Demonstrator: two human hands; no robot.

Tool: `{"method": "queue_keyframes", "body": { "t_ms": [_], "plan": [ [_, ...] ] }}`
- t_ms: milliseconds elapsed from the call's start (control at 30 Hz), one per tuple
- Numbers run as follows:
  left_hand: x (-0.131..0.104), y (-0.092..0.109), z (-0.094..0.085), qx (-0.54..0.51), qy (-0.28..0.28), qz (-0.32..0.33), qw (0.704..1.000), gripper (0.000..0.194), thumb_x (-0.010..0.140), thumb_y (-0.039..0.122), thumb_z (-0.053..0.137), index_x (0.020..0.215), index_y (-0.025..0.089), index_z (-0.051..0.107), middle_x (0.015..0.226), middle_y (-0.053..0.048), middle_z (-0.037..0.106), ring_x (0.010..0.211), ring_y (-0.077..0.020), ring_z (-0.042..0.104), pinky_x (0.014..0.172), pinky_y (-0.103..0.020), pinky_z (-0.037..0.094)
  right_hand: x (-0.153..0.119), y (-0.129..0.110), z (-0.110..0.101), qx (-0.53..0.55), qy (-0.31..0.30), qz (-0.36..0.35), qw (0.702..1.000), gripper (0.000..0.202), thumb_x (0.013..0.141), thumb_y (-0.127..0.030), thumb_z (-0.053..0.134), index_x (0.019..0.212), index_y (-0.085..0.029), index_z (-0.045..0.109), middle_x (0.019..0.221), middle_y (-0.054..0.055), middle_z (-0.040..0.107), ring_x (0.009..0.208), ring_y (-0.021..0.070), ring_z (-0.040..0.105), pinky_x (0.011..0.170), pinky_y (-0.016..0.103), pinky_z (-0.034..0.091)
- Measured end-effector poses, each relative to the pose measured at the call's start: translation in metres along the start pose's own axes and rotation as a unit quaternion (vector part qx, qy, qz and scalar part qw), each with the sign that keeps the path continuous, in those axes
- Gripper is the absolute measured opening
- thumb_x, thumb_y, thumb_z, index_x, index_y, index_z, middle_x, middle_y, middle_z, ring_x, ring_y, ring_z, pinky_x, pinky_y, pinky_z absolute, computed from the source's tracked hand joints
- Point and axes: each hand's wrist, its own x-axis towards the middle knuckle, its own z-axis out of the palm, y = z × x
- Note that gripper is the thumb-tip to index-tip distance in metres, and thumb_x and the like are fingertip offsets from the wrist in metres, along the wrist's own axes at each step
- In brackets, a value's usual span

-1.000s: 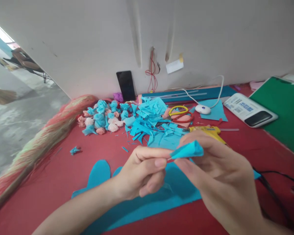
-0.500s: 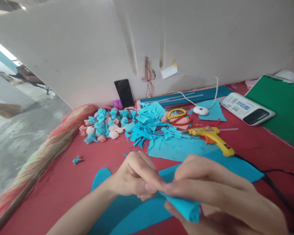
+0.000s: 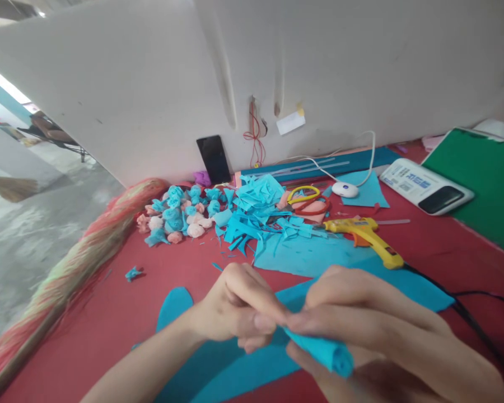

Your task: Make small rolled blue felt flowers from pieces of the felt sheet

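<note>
A rolled piece of blue crepe paper [image 3: 325, 351] points toward the lower right, its spiral end facing me. My right hand [image 3: 382, 330] is closed around this roll, thumb below and fingers above. At the roll's narrow upper-left end, the fingers of my left hand [image 3: 241, 310] are pinched together, touching my right fingertips. What lies between those left fingertips is mostly hidden. Beneath both hands, a large sheet of blue crepe paper [image 3: 235, 372] spreads over the red tabletop [image 3: 105, 336].
Blue and pink paper flowers [image 3: 174, 218] cluster beside cut blue scraps [image 3: 256, 201]. A yellow glue gun [image 3: 367, 235], scissors [image 3: 306, 196] and a white power bank [image 3: 424, 187] lie to the right. A phone [image 3: 214, 159] leans on the wall; a straw broom [image 3: 88, 257] borders the left.
Both hands and the paper roll have shifted slightly right and downward. The grip looks much the same, and the items on the table stay in place.
</note>
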Motion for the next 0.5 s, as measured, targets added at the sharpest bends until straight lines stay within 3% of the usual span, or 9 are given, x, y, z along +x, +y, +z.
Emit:
{"method": "queue_keyframes", "body": {
  "t_ms": [100, 267, 400, 500],
  "plan": [
    [0.001, 0.010, 0.010, -0.059, -0.025, 0.015, 0.998, 0.030, 0.075, 0.046, 0.061, 0.088, 0.023, 0.074, 0.033, 0.005, 0.040, 0.025, -0.0029, 0.033, 0.028, -0.014, 0.026, 0.003, 0.006, -0.008, 0.008, -0.044, 0.071, 0.996, 0.026, 0.071, -0.008, 0.069, 0.082, -0.032, 0.068, 0.071, -0.004, 0.060, 0.060, 0.0109, 0.056, 0.052, 0.021, 0.047],
    [0.002, 0.017, 0.029, -0.120, 0.052, 0.042, 0.990, 0.020, 0.084, 0.034, 0.055, 0.099, 0.035, 0.068, 0.035, 0.009, 0.033, 0.028, 0.0002, 0.024, 0.033, -0.010, 0.024, 0.004, 0.025, -0.008, 0.049, 0.001, 0.213, 0.976, 0.010, 0.072, -0.020, 0.069, 0.070, -0.029, 0.065, 0.067, -0.002, 0.055, 0.059, 0.0115, 0.051, 0.051, 0.023, 0.043],
    [0.004, 0.021, 0.036, -0.143, 0.135, 0.001, 0.980, 0.020, 0.082, 0.032, 0.058, 0.097, 0.027, 0.070, 0.035, 0.009, 0.037, 0.028, -0.0002, 0.027, 0.034, -0.011, 0.025, 0.003, 0.038, -0.003, 0.118, -0.002, 0.273, 0.955, 0.009, 0.073, -0.020, 0.069, 0.074, -0.029, 0.067, 0.065, -0.003, 0.053, 0.056, 0.0084, 0.046, 0.050, 0.019, 0.041],
    [0.006, 0.028, 0.036, -0.159, 0.179, -0.033, 0.970, 0.021, 0.081, 0.028, 0.058, 0.097, 0.021, 0.069, 0.034, 0.010, 0.039, 0.028, -0.0002, 0.027, 0.033, -0.011, 0.024, 0.009, 0.041, -0.007, 0.082, -0.002, 0.268, 0.960, 0.008, 0.074, -0.027, 0.067, 0.082, -0.029, 0.067, 0.066, -0.004, 0.055, 0.053, 0.0075, 0.046, 0.047, 0.018, 0.040]
  ]
}}
